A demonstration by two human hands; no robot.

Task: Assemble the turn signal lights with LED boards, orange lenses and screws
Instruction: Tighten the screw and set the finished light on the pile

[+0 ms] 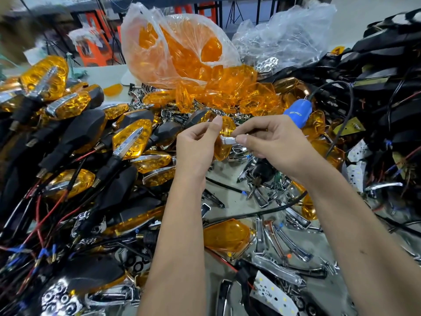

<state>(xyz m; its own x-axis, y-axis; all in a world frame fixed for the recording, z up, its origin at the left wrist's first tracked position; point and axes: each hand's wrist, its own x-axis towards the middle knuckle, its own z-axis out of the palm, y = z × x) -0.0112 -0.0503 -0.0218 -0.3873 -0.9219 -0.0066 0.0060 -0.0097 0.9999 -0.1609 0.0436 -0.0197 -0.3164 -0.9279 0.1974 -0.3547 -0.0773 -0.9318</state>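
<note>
My left hand (197, 144) holds an orange lens (224, 142) up over the middle of the table, thumb and fingers curled round its edge. My right hand (271, 142) pinches a small chrome trim piece (228, 140) against the face of that lens. Both hands meet just in front of a heap of loose orange lenses (227, 94). A white LED board (272, 293) lies near the front edge on the right. Another loose orange lens (224, 236) lies between my forearms.
Finished turn signals (75, 137) with black housings and wires pile up on the left. A plastic bag of lenses (177, 49) stands behind. A blue electric screwdriver (297, 111) lies right of my hands. Black housings (387, 65) heap at the right; chrome strips (284, 242) litter the front.
</note>
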